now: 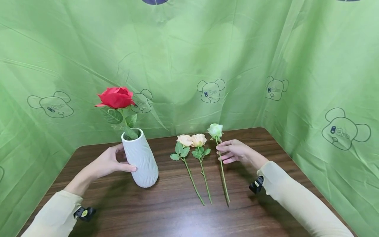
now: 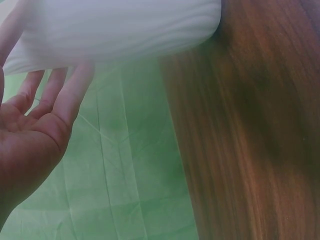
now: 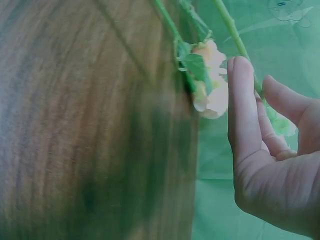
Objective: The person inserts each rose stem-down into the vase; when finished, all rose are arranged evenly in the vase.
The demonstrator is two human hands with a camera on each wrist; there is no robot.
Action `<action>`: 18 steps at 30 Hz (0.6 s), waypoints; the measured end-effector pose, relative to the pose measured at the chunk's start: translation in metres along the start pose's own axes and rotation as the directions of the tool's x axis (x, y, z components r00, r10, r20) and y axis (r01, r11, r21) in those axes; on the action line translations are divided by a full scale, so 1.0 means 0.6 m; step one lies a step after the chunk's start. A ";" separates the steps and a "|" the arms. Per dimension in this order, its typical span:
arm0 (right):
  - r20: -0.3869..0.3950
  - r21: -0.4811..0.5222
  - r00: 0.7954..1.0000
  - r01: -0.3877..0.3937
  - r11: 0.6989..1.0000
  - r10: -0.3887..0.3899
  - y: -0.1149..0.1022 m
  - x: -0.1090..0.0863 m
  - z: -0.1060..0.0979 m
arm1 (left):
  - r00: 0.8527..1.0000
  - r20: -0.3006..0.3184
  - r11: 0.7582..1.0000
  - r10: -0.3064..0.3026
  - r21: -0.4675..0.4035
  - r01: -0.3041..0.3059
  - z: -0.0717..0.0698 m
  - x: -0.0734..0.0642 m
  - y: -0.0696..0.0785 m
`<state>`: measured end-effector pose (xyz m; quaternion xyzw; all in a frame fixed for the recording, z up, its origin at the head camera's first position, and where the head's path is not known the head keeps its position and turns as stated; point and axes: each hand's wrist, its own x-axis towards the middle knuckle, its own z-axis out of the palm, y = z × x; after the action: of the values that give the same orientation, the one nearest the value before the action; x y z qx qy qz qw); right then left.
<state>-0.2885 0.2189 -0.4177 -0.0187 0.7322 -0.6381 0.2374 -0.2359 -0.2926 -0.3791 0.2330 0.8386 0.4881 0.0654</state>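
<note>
"What's the left hand [image 1: 111, 162] doing over there?"

"It grips the white vase [image 1: 142, 163] around its side, thumb on the near face and fingers reaching round behind. The vase is on the left part of the brown table [image 1: 165, 214]."

"Is it upright?"

"It looks tilted to me, its rim toward the left and its base toward the right. Whether the base rests flat, I can't tell."

"And what's in it?"

"One red rose [image 1: 116, 97], its bloom well above the rim — green leaves below it, one dipping into the opening."

"Now the right hand [image 1: 237, 152]?"

"Pinching the stem of the pale green rose [image 1: 215, 130] between thumb and fingers, just below the bloom. The stem slants down toward the near side; I can't tell whether its tip touches the wood."

"What lies between the two hands?"

"The left peach rose [image 1: 185, 140] and the right peach rose [image 1: 198, 140], side by side on the table, blooms together at the far end, stems pointing nearer. The right one is next to the pale green rose."

"And around it all?"

"Green cloth [image 1: 177, 49] with outlined bear heads on it. The person wears pale sleeves [image 1: 296, 197], with a black device [image 1: 256, 185] at each wrist."
</note>
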 end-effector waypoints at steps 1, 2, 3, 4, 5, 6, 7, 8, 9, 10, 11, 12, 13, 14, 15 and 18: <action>0.002 0.005 1.000 0.001 1.000 -0.001 -0.004 -0.002 -0.001 | 1.000 -0.001 1.000 0.001 0.003 -0.001 0.000 0.000 -0.001; 0.006 0.015 1.000 0.001 1.000 -0.001 -0.008 -0.004 -0.002 | 1.000 -0.003 1.000 0.001 0.003 -0.001 0.000 0.000 -0.001; 0.011 0.019 1.000 -0.001 1.000 0.000 -0.011 -0.006 -0.003 | 1.000 -0.003 1.000 0.001 0.004 -0.001 0.000 0.000 -0.001; 0.015 0.028 1.000 -0.001 1.000 0.001 -0.014 -0.008 -0.003 | 1.000 -0.004 1.000 0.001 0.003 -0.001 0.000 0.000 -0.001; 0.023 0.032 1.000 -0.002 0.999 0.001 -0.018 -0.011 -0.004 | 1.000 -0.004 1.000 -0.001 0.002 0.001 0.000 0.000 -0.002; 0.031 0.039 1.000 -0.003 0.999 0.002 -0.021 -0.014 -0.004 | 1.000 -0.007 1.000 -0.007 -0.001 0.007 0.001 0.000 -0.002; 0.042 0.047 0.999 -0.003 0.999 0.001 -0.025 -0.017 -0.004 | 1.000 -0.007 1.000 -0.010 -0.003 0.010 0.001 0.000 -0.002; 0.051 0.051 0.999 -0.002 0.999 0.000 -0.029 -0.020 -0.003 | 1.000 -0.009 1.000 -0.012 -0.002 0.012 0.001 0.000 -0.002; 0.058 0.055 0.998 -0.002 0.999 -0.002 -0.033 -0.023 -0.001 | 1.000 -0.009 1.000 -0.010 0.003 0.010 0.001 0.000 -0.002; 0.063 0.062 0.998 -0.001 0.998 -0.003 -0.037 -0.026 0.000 | 1.000 -0.012 1.000 -0.013 0.005 0.013 0.001 0.000 -0.001; 0.069 0.065 0.998 0.000 0.998 -0.005 -0.041 -0.030 0.002 | 1.000 -0.014 1.000 -0.011 0.010 0.011 0.001 -0.001 -0.001; 0.073 0.073 0.997 0.001 0.997 -0.007 -0.045 -0.032 0.004 | 1.000 -0.017 1.000 -0.010 0.016 0.010 0.001 -0.001 -0.001; 0.075 0.077 0.997 0.003 0.997 -0.009 -0.049 -0.035 0.005 | 1.000 -0.020 1.000 -0.010 0.020 0.011 0.001 -0.001 0.000; 0.077 0.079 0.997 0.004 0.997 -0.010 -0.052 -0.037 0.007 | 1.000 -0.025 1.000 -0.011 0.026 0.011 0.001 -0.001 0.000; 0.080 0.082 0.997 0.005 0.997 -0.012 -0.055 -0.040 0.007 | 1.000 -0.027 1.000 -0.011 0.026 0.011 0.002 -0.001 0.000; 0.087 0.085 0.996 0.007 0.996 -0.014 -0.062 -0.048 0.008 | 1.000 -0.024 1.000 -0.007 0.016 0.007 0.003 -0.001 0.001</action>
<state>-0.2717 0.2169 -0.3735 -0.0404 0.6934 -0.6684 0.2663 -0.2347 -0.2909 -0.3794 0.2249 0.8439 0.4840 0.0553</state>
